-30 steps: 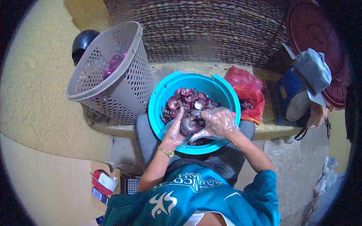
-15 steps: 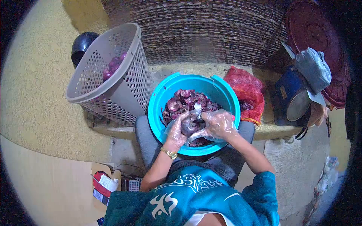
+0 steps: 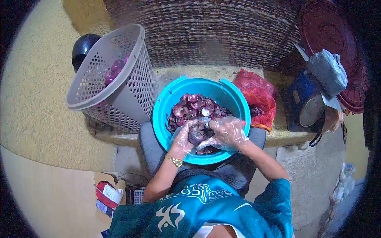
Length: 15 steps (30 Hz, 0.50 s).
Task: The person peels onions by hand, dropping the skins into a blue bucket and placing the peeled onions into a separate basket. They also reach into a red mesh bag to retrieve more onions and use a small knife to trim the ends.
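Over the turquoise basin (image 3: pixel 158 119), my left hand (image 3: pixel 182 139), in a clear plastic glove, is closed round a dark purple onion (image 3: pixel 197 134). My right hand (image 3: pixel 227 133), gloved the same way, is closed at the onion's right side, its thumb stretched toward the bulb. From the outer side of that fist pokes the red handle end of a knife (image 3: pixel 244 123); its blade is mostly hidden by the fingers and glove. Beneath both hands, the basin holds red onions (image 3: pixel 180 110) and loose purple skins (image 3: pixel 214 106). A pale, whitish piece (image 3: pixel 205 112) lies among them.
A tall perforated basket (image 3: pixel 137 95) with purple onions (image 3: pixel 115 71) leans to the left of the basin. At its right lies a red mesh sack (image 3: pixel 254 89). Farther right are a blue container (image 3: pixel 299 99) and a grey plastic-wrapped bundle (image 3: pixel 327 71).
The whole view has shifted slightly, so things sit a little farther left. Both hands keep their hold on the onion and knife, with only a slight change in the onion's position.
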### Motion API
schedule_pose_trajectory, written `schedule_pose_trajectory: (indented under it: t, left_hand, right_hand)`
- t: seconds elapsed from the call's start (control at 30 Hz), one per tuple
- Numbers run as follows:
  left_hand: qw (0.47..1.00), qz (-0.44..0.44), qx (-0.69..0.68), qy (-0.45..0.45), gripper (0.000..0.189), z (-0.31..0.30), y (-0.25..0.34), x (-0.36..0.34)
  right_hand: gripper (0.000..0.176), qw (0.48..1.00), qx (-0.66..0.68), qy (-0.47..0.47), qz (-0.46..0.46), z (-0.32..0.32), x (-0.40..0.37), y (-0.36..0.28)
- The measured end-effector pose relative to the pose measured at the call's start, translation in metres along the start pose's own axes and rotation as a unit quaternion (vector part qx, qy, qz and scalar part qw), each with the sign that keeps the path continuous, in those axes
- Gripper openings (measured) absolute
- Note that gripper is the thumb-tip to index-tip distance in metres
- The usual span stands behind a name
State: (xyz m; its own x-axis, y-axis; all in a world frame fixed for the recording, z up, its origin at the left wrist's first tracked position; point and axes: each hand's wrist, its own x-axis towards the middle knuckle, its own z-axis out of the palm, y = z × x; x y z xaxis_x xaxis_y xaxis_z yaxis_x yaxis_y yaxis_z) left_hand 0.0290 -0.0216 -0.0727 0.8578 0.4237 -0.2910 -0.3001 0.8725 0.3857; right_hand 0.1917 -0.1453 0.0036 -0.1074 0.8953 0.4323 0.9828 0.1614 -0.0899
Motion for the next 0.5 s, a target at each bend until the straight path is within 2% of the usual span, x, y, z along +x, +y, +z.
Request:
schedule_pose_trajectory:
  t: [0.1, 0.2, 0.27, 0.3, 0.37, 0.43, 0.5]
  left_hand:
    - [0.998, 0.036, 0.032, 0.025, 0.026, 0.003, -0.002, -0.002]
    - [0.997, 0.056, 0.036, 0.05, 0.027, 0.014, -0.005, -0.006]
    - [0.994, 0.079, 0.052, 0.061, 0.028, 0.023, -0.006, -0.013]
    - [0.988, 0.107, 0.073, 0.079, 0.027, 0.035, -0.008, -0.019]
    - [0.981, 0.136, 0.094, 0.098, 0.027, 0.036, -0.012, -0.018]
    - [0.965, 0.214, 0.128, 0.087, 0.025, 0.027, -0.016, -0.014]
    - [0.959, 0.231, 0.131, 0.098, 0.025, 0.026, -0.019, -0.012]
  right_hand:
    - [0.03, 1.0, 0.002, 0.002, -0.012, 0.001, 0.003, 0.003]
    - [0.034, 1.0, -0.004, -0.018, 0.011, 0.016, -0.003, 0.009]
    - [0.056, 0.999, 0.023, 0.026, 0.025, 0.021, -0.004, 0.007]
    - [0.056, 0.999, 0.024, 0.025, 0.025, 0.021, -0.004, 0.004]
    - [0.059, 0.997, 0.025, -0.027, 0.069, 0.017, -0.006, -0.003]
    - [0.061, 0.995, 0.028, -0.042, 0.088, 0.011, -0.005, -0.008]
    - [0.062, 0.992, 0.03, -0.057, 0.106, 0.011, -0.005, -0.013]
